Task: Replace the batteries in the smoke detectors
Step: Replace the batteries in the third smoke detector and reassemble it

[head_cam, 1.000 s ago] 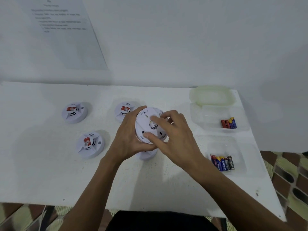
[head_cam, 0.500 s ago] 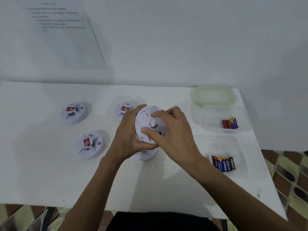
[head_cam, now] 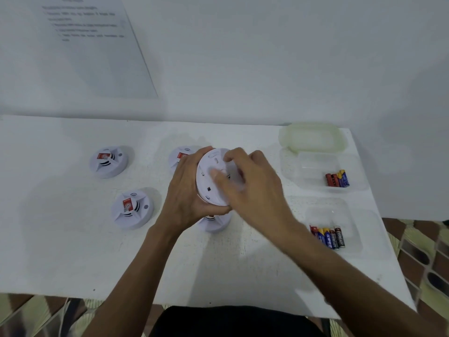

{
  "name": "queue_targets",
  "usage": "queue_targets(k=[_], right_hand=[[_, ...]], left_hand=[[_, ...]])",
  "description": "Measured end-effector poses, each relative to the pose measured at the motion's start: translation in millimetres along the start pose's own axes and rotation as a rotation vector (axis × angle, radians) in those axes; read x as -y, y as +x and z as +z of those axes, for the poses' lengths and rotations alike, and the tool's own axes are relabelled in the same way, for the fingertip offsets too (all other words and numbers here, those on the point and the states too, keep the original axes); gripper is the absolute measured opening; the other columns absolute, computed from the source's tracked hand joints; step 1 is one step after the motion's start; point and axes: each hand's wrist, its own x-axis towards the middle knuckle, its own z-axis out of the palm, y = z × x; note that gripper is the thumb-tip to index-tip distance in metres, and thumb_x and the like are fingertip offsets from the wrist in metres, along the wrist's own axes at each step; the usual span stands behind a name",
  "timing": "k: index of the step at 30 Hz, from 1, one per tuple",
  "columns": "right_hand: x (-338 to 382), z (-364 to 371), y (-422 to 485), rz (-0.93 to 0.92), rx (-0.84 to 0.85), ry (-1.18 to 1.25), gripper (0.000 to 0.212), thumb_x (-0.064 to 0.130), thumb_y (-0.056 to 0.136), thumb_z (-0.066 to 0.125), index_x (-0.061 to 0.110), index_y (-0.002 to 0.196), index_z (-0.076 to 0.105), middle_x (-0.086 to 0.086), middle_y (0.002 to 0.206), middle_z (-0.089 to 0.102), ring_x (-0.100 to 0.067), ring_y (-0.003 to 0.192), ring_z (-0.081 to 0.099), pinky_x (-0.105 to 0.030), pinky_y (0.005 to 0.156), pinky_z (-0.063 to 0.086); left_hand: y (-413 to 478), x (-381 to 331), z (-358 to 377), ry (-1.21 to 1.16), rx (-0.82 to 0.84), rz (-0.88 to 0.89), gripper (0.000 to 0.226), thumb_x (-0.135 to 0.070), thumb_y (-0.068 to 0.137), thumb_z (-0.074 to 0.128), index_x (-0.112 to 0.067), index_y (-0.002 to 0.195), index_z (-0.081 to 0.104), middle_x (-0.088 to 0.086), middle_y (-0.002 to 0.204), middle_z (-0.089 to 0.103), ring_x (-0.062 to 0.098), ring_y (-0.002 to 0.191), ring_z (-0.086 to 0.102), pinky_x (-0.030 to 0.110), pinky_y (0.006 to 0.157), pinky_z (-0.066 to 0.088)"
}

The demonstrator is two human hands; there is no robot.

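I hold a white smoke detector above the table's middle, its back side turned up toward me. My left hand grips its left rim from below. My right hand is blurred, with thumb and fingers curled over the back of the detector; I cannot tell if it pinches anything there. Another detector sits on the table right under the held one, mostly hidden. Three more detectors lie face up with red labels: far left, front left, and one behind my left hand.
A clear tray at the right holds several batteries. A second clear tray behind it holds a few batteries. A translucent lid lies at the back right. The white table ends at the right over a tiled floor.
My right hand's fingers have shifted over the detector's back, now covering the small part seen in the middle before. The detector has tilted slightly. My left hand keeps its grip.
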Motion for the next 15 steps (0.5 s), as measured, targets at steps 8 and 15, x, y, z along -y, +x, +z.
queue_targets(k=[8,15], right_hand=[[-35,-25,12,-0.117,0.190,0.208,0.034,0.007,0.100,0.043,0.025,0.116,0.068,-0.003,0.095,0.064,-0.013,0.088,0.062,-0.030,0.074,0.053],[-30,-18,-1,0.022,0.295,0.362,0.029,0.045,0.095,0.053,0.035,0.121,0.062,0.009,0.108,0.063,-0.007,0.098,0.064,-0.040,0.082,0.059]], left_hand=[[-1,12,-6,-0.083,0.088,-0.098,0.096,-0.077,0.059,0.065,-0.031,0.136,0.031,-0.039,0.134,0.032,-0.011,0.124,0.035,0.011,0.104,0.027],[-1,9,-10,-0.127,0.123,-0.093,0.094,-0.061,0.056,0.075,-0.030,0.134,0.031,-0.039,0.132,0.033,-0.008,0.121,0.039,0.015,0.102,0.035]])
